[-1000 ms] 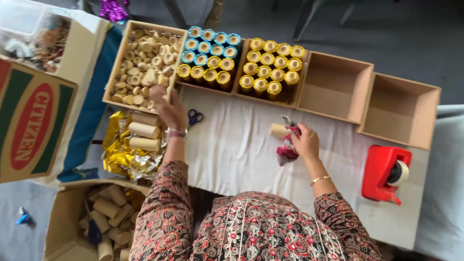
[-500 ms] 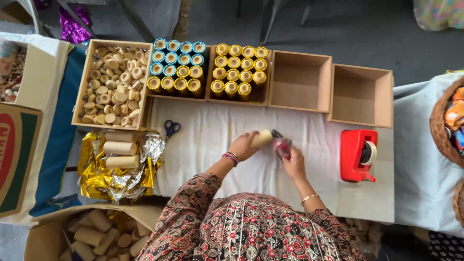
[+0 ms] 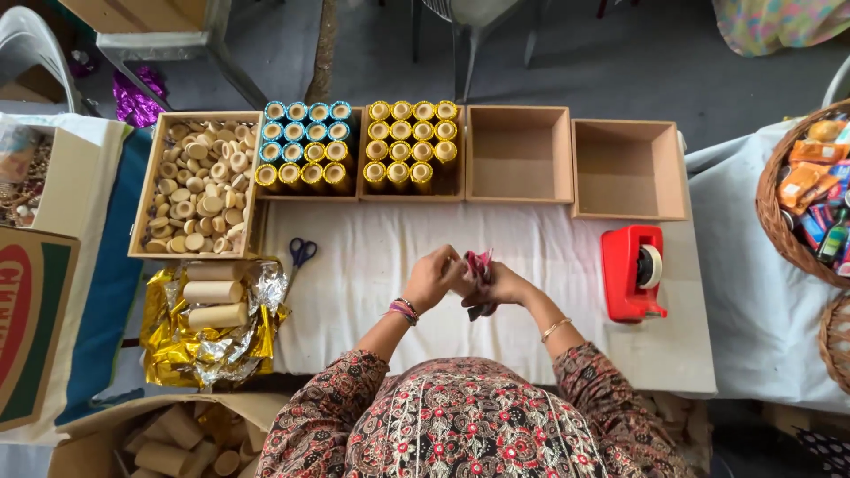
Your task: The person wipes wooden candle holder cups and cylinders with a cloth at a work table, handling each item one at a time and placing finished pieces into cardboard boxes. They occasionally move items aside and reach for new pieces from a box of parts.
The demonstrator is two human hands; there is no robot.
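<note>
Left hand (image 3: 434,276): your grip pinches the pink foil wrapper (image 3: 479,264).
Right hand (image 3: 503,285): pinching it too.
Wrapper axis: hidden, cannot tell.

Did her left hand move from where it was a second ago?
Yes. The left hand has come away from the box of wooden rings and now meets the right hand over the white cloth.

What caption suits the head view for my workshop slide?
Both hands, left hand and right hand, meet over pink foil beside a red tape dispenser.
</note>
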